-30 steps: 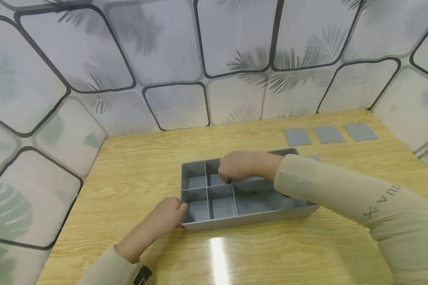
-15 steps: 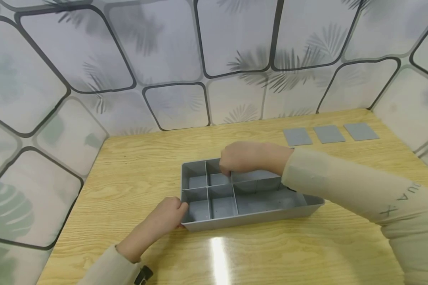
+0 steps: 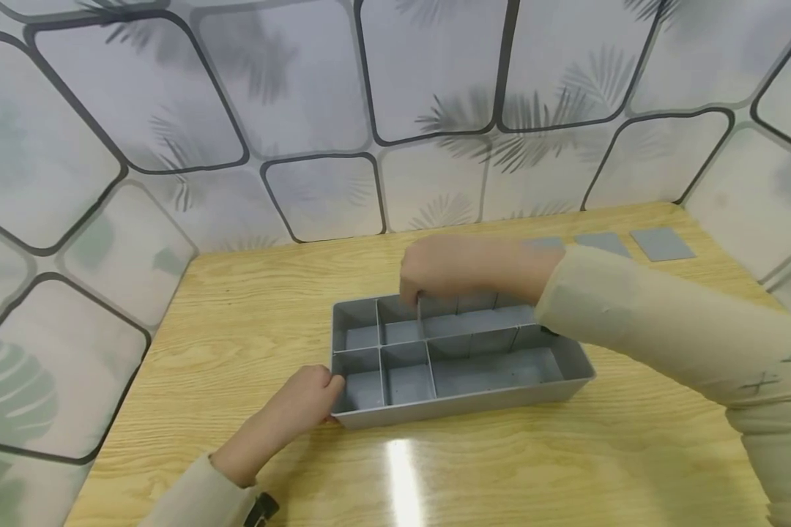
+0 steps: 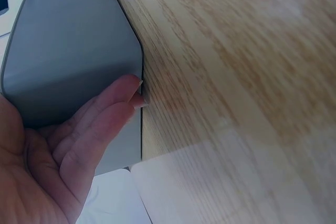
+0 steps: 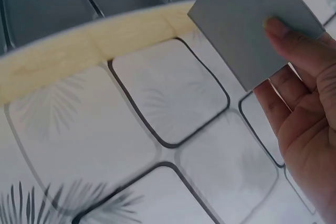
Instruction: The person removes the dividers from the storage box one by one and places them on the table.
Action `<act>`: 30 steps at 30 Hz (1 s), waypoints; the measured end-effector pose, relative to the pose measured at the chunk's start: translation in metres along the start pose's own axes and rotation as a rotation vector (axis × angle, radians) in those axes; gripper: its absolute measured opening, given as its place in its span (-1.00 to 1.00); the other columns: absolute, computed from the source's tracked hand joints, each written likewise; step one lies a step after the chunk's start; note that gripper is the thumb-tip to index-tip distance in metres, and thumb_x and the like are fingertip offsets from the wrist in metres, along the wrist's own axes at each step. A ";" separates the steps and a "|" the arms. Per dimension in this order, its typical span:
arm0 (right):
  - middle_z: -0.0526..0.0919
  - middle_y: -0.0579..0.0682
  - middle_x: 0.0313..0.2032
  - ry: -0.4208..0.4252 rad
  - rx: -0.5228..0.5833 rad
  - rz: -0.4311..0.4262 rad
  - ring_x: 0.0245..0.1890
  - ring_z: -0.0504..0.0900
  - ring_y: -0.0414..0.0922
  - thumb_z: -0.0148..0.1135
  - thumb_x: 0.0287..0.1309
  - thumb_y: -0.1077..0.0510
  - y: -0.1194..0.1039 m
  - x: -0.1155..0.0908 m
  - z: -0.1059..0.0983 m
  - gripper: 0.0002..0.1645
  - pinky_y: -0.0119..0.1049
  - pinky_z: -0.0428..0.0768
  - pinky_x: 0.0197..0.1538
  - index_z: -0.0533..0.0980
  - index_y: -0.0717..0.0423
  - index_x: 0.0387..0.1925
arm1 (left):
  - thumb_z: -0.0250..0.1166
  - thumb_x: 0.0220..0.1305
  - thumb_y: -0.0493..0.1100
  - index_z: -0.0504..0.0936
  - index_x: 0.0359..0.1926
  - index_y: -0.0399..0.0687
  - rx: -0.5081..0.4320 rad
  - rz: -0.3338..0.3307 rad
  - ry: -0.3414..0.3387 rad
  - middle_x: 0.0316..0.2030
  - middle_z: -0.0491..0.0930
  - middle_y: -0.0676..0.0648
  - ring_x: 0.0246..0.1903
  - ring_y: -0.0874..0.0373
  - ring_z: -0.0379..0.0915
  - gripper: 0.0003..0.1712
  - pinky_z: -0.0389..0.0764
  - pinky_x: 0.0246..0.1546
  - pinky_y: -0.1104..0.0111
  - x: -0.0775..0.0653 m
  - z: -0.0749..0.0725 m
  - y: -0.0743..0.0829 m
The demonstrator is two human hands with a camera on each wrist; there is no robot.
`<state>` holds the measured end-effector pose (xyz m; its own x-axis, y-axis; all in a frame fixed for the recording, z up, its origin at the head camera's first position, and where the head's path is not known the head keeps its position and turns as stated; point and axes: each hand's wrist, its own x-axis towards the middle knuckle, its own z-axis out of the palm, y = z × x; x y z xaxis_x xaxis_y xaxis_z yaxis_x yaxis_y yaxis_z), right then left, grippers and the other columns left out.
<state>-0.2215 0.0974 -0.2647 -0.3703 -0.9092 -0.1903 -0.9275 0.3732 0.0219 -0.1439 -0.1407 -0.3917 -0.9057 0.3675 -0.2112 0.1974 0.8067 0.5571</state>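
Note:
A long grey organizer box, split by thin dividers, sits on the wooden table. At its left end my left hand grips the wall, thumb over the rim. The left wrist view shows the fingers of that hand along the outer wall, close to the tabletop. My right hand is over the back row of compartments. Between its thumb and fingers it pinches a flat grey divider panel, tilted in the right wrist view. In the head view the hand and sleeve hide part of the box's back edge.
Flat grey panels lie at the table's back right, one in full view and others partly behind the right sleeve. A patterned wall rises behind the table. Bare wood lies left of the box.
My right hand has risen from inside the back compartments to above the back rim, and its forearm has shifted back and right. My left hand stays on the box's left end.

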 end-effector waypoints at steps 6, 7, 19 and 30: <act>0.67 -0.09 -0.40 -0.014 -0.012 0.058 -0.33 0.59 -0.12 0.14 -0.15 0.41 0.007 -0.016 -0.019 -0.71 -0.27 0.57 -0.25 0.62 -0.02 -0.49 | -0.14 0.20 -0.22 0.33 -0.74 -0.12 0.007 0.013 -0.004 -0.69 0.36 -0.05 -0.68 0.13 0.25 -0.62 0.39 -0.59 0.29 0.001 0.000 -0.001; 0.65 -0.13 -0.46 -0.019 -0.018 0.069 -0.39 0.57 -0.15 0.14 -0.16 0.42 0.008 -0.018 -0.019 -0.72 -0.30 0.55 -0.30 0.60 -0.03 -0.57 | -0.14 0.20 -0.22 0.33 -0.74 -0.12 0.007 0.013 -0.005 -0.70 0.36 -0.05 -0.68 0.13 0.25 -0.62 0.39 -0.59 0.29 0.001 0.000 -0.001; 0.05 -0.16 -0.68 -0.029 0.033 0.194 -0.62 0.04 -0.21 0.07 -0.11 0.43 0.022 -0.049 -0.006 -0.57 -0.32 0.04 -0.53 0.14 -0.05 -0.75 | -0.15 0.21 -0.19 0.33 -0.76 -0.12 -0.026 -0.030 -0.008 -0.68 0.37 -0.06 -0.67 0.13 0.28 -0.59 0.40 -0.55 0.28 0.000 0.000 0.000; 0.32 -0.08 -0.66 -0.113 0.112 0.486 -0.61 0.24 -0.16 0.22 -0.09 0.22 0.031 -0.079 -0.018 -0.84 -0.29 0.29 -0.52 0.38 0.08 -0.61 | -0.16 0.20 -0.19 0.33 -0.76 -0.13 -0.034 -0.044 -0.015 -0.69 0.39 -0.06 -0.69 0.14 0.32 -0.59 0.42 -0.54 0.28 0.000 -0.001 0.002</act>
<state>-0.2216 0.1779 -0.2314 -0.7437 -0.6025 -0.2895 -0.6363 0.7708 0.0305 -0.1438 -0.1392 -0.3900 -0.9076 0.3389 -0.2477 0.1444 0.8061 0.5739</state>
